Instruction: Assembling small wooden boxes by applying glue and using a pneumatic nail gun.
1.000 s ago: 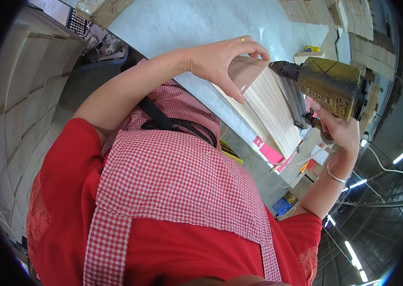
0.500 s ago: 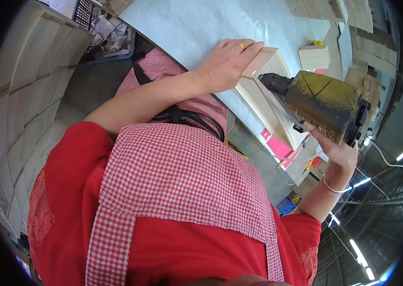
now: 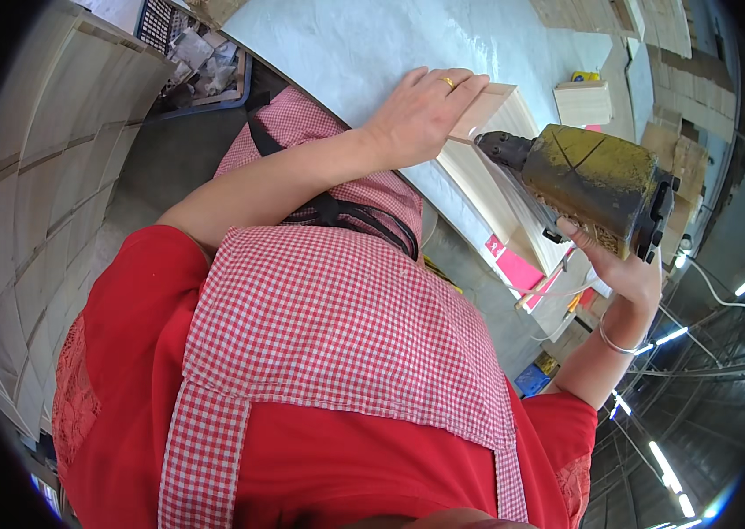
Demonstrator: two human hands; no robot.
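In the head view, the left hand (image 3: 425,115) lies over one end of an open wooden box (image 3: 497,203), fingers together; its thumb is hidden, so I cannot tell if this grip pinches. The right hand (image 3: 617,269) has its grip closed around a worn yellow nail gun (image 3: 593,185), nose at that same end. The box rests on the pale surface (image 3: 337,53), near a pink sheet (image 3: 520,269).

The box (image 3: 497,203) lies on the table (image 3: 328,53), left hand (image 3: 421,116) at its far end, nail gun (image 3: 591,183) (in the right hand (image 3: 617,271)) to its right. A block (image 3: 583,104) sits beyond the nail gun. Left of the table is a crate (image 3: 214,107) of scraps (image 3: 200,62); boards (image 3: 64,203) stand farther left.
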